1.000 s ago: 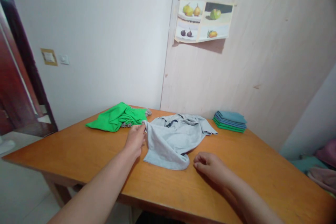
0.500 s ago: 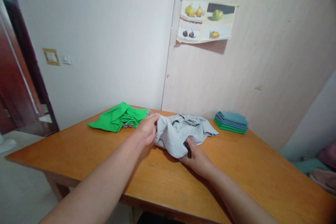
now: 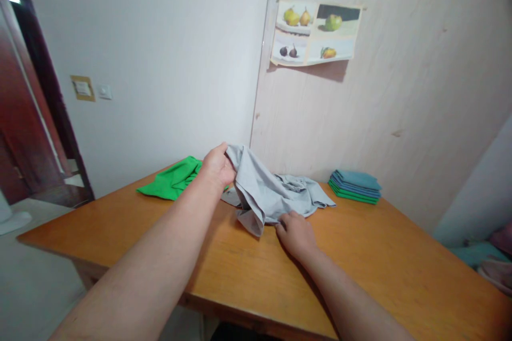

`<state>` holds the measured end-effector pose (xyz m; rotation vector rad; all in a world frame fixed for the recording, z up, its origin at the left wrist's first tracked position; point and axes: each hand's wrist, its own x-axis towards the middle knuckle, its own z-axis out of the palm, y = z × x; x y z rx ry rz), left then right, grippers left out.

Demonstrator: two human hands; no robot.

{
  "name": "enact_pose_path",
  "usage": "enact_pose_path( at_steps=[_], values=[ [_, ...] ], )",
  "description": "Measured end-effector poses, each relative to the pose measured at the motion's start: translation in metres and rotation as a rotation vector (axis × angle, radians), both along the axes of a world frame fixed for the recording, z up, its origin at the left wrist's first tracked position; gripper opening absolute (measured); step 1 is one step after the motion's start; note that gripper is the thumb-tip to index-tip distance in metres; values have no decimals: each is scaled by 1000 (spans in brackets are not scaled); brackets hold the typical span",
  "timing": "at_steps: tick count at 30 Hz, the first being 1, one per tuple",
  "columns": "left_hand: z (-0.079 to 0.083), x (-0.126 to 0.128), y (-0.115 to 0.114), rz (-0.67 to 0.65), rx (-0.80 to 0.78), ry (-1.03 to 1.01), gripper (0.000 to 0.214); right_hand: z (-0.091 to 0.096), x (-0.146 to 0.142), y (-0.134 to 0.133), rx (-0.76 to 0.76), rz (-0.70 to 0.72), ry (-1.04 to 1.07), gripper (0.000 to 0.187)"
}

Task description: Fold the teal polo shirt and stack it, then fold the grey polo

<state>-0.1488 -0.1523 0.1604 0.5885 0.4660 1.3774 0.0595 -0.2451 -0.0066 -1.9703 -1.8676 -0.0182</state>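
A light grey shirt (image 3: 276,194) lies crumpled at the middle of the wooden table (image 3: 380,256). My left hand (image 3: 218,165) is closed on one edge of the shirt and holds it lifted above the table. My right hand (image 3: 296,233) rests on the table at the shirt's near edge, its fingers curled into the cloth. A green garment (image 3: 172,184) lies just behind and left of my left hand.
A neat stack of folded blue and green cloths (image 3: 355,185) sits at the table's far right by the wall. A fruit poster (image 3: 316,32) hangs on the wooden panel. A dark doorway (image 3: 36,133) is at the left. Pink and teal fabric (image 3: 496,250) lies at the right.
My left hand has raised the shirt's edge up off the table. My right hand moved forward from bare table to the shirt's near edge and closed on it.
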Motion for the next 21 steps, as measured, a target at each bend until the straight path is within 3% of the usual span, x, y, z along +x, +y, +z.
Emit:
enact_pose_path(
  at_steps=[2,5,7,10,13,16,19,21],
  values=[
    [-3,-11,-3,12,-5,42,29,4,13,1,58,25,242,16],
    [-14,-29,-12,18,-13,140,25,18,43,-9,150,47,682,18],
    [-23,-43,-22,20,-12,231,22,31,69,-25,199,45,794,24],
    [-42,-69,-39,11,40,400,14,46,115,-58,335,148,1201,22],
    [-62,-95,-49,2,115,703,16,47,160,-90,135,139,1210,26],
    [-78,-105,-46,250,269,1131,27,42,189,-107,125,-14,1061,38],
    [-89,-89,-39,435,500,1386,30,41,188,-104,214,-157,902,44],
    [-96,-65,-37,347,647,1461,28,42,172,-95,187,-133,802,45]
  ],
)
